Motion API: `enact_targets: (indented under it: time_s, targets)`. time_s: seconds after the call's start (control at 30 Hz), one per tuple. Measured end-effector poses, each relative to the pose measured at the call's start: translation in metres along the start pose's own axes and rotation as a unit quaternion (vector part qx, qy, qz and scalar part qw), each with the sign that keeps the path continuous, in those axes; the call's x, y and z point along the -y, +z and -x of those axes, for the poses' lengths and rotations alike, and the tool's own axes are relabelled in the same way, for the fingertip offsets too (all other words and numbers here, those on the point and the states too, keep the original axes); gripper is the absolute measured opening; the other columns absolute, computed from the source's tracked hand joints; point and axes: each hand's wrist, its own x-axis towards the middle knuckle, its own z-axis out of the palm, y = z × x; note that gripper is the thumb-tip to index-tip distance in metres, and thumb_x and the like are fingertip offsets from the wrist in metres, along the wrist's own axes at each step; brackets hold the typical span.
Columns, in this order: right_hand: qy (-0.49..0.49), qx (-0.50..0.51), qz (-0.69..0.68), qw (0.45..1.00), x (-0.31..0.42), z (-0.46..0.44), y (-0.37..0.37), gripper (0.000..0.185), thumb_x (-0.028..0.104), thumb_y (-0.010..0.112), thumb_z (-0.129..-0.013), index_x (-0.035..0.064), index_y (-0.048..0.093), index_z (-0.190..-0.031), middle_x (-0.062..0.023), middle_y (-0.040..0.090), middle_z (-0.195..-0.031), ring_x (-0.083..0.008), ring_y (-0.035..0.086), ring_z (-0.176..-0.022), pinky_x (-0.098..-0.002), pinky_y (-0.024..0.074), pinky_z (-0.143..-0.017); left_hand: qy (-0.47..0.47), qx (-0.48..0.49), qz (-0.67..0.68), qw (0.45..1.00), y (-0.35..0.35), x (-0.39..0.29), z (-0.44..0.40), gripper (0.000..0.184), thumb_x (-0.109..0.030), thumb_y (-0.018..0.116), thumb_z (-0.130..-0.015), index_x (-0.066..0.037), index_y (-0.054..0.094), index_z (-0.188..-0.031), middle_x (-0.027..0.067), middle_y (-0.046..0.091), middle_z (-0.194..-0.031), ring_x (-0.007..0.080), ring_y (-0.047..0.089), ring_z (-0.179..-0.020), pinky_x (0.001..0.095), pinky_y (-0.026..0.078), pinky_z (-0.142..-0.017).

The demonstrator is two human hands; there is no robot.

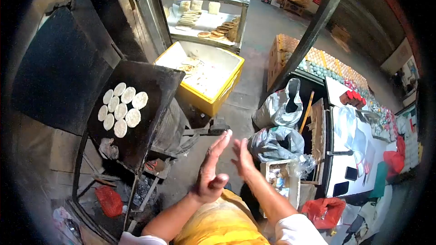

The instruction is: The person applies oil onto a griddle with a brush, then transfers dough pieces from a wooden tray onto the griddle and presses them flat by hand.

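In the middle of the head view, both bare hands are raised in front of the yellow apron (pixel 218 220). My left hand (pixel 212 172) is held up with its fingers stretched out and the thumb apart, and nothing is in it. Close beside it on the right, my right hand (pixel 244 158) has its fingers extended and holds nothing visible. A small gap separates the two hands. To their left, several round pale flatbreads (pixel 120 111) lie on a dark griddle (pixel 156 81).
Beyond the griddle stands a yellow-edged foam box (pixel 211 104) with flatbreads inside, below a glass display case (pixel 204 0). Grey bags (pixel 277 143), a white crate (pixel 295 181) and a red bag (pixel 323 211) are at right. Two phones lie on the white table (pixel 359 154).
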Motion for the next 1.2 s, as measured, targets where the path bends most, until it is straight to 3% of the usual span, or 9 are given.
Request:
enact_targets:
  time_s: [0.13, 0.23, 0.4, 0.73, 0.87, 0.93, 0.97, 1.1, 1.2]
  targets:
    - [0.065, 0.285, -0.264, 0.919, -0.026, 0.043, 0.059, 0.102, 0.084, 0.036, -0.092, 0.0075, 0.031, -0.159, -0.0115, 0.04, -0.161, -0.0304, 0.037, -0.147, -0.0442, 0.0305, -0.122, 0.109, 0.092, -0.303, 0.942, -0.014, 0.104, 0.069, 0.081, -0.067, 0.046, -0.098, -0.008, 0.042, -0.154, 0.019, 0.039, -0.159, 0.0381, 0.034, -0.149, 0.0502, 0.025, -0.121]
    - [0.009, 0.195, -0.162, 0.967, 0.006, 0.094, 0.097, 0.1, 0.086, 0.026, -0.092, 0.0098, 0.039, -0.156, -0.0112, 0.043, -0.159, -0.0303, 0.041, -0.145, -0.0473, 0.0324, -0.119, 0.056, 0.07, -0.459, 0.884, -0.069, 0.133, 0.126, 0.07, -0.056, 0.053, -0.099, -0.012, 0.044, -0.152, 0.0138, 0.04, -0.159, 0.0379, 0.038, -0.146, 0.0525, 0.028, -0.12]
    - [-0.42, 0.19, 0.17, 0.871, 0.004, 0.116, 0.147, 0.082, 0.067, 0.037, -0.103, 0.0068, 0.037, -0.158, -0.0153, 0.036, -0.163, -0.0303, 0.037, -0.149, -0.0465, 0.0327, -0.118, -0.426, -0.16, 0.067, 0.888, -0.123, 0.118, 0.179, 0.081, -0.068, 0.039, -0.101, -0.009, 0.035, -0.157, 0.0138, 0.048, -0.155, 0.0277, 0.048, -0.139, 0.0452, 0.035, -0.115]
    - [-0.512, 0.304, 0.693, 0.407, -0.142, 0.116, 0.121, 0.075, 0.048, 0.061, -0.097, 0.0125, 0.036, -0.158, -0.0181, 0.04, -0.159, -0.0399, 0.043, -0.143, -0.0583, 0.0238, -0.121, -0.296, -0.294, 0.504, 0.757, -0.163, 0.003, 0.231, 0.091, -0.077, 0.038, -0.097, -0.009, 0.033, -0.157, 0.019, 0.04, -0.157, 0.0346, 0.043, -0.141, 0.0508, 0.037, -0.115]
    - [-0.228, 0.327, 0.732, 0.552, -0.238, 0.041, -0.017, 0.056, 0.031, 0.066, -0.094, 0.0051, 0.054, -0.142, -0.0188, 0.064, -0.131, -0.0401, 0.059, -0.118, -0.0463, 0.048, -0.102, -0.241, -0.436, 0.485, 0.719, -0.167, 0.032, 0.333, 0.056, -0.053, 0.051, -0.104, -0.011, 0.051, -0.142, 0.0112, 0.063, -0.13, 0.0282, 0.061, -0.121, 0.045, 0.049, -0.103]
    - [-0.126, 0.355, 0.751, 0.543, -0.255, 0.013, -0.088, 0.02, 0.018, 0.067, -0.083, 0.0048, 0.068, -0.097, -0.0209, 0.069, -0.098, -0.0458, 0.063, -0.088, -0.0489, 0.0538, -0.076, -0.296, -0.547, 0.391, 0.678, -0.146, 0.05, 0.405, 0.05, -0.047, 0.057, -0.103, -0.011, 0.055, -0.138, 0.0095, 0.064, -0.131, 0.0262, 0.061, -0.121, 0.0443, 0.049, -0.103]
    - [-0.286, 0.398, 0.635, 0.597, -0.279, -0.011, -0.144, 0.017, 0.021, 0.07, -0.082, 0.005, 0.067, -0.088, -0.0181, 0.065, -0.083, -0.0426, 0.061, -0.075, -0.0502, 0.0504, -0.065, -0.319, -0.596, 0.378, 0.632, -0.132, 0.053, 0.443, 0.045, -0.042, 0.061, -0.101, -0.013, 0.059, -0.135, 0.0077, 0.065, -0.132, 0.0245, 0.061, -0.122, 0.0436, 0.048, -0.104]
    - [0.244, 0.378, 0.31, 0.837, -0.293, -0.057, -0.275, 0.034, 0.034, 0.06, -0.098, 0.0074, 0.066, -0.117, -0.0147, 0.069, -0.11, -0.0316, 0.068, -0.093, -0.0461, 0.0581, -0.074, -0.249, -0.73, 0.326, 0.547, -0.068, 0.054, 0.585, 0.052, -0.057, 0.062, -0.098, -0.014, 0.059, -0.128, 0.0085, 0.063, -0.136, 0.0251, 0.06, -0.122, 0.0431, 0.046, -0.103]
    - [0.357, 0.2, 0.366, 0.836, -0.288, -0.058, -0.253, 0.039, 0.042, 0.058, -0.103, 0.0079, 0.066, -0.121, -0.0106, 0.072, -0.101, -0.0245, 0.069, -0.078, -0.0397, 0.0597, -0.067, -0.214, -0.796, 0.326, 0.463, -0.064, 0.018, 0.646, 0.075, -0.07, 0.053, -0.096, -0.007, 0.05, -0.136, 0.0131, 0.056, -0.144, 0.0307, 0.056, -0.13, 0.0472, 0.044, -0.108]
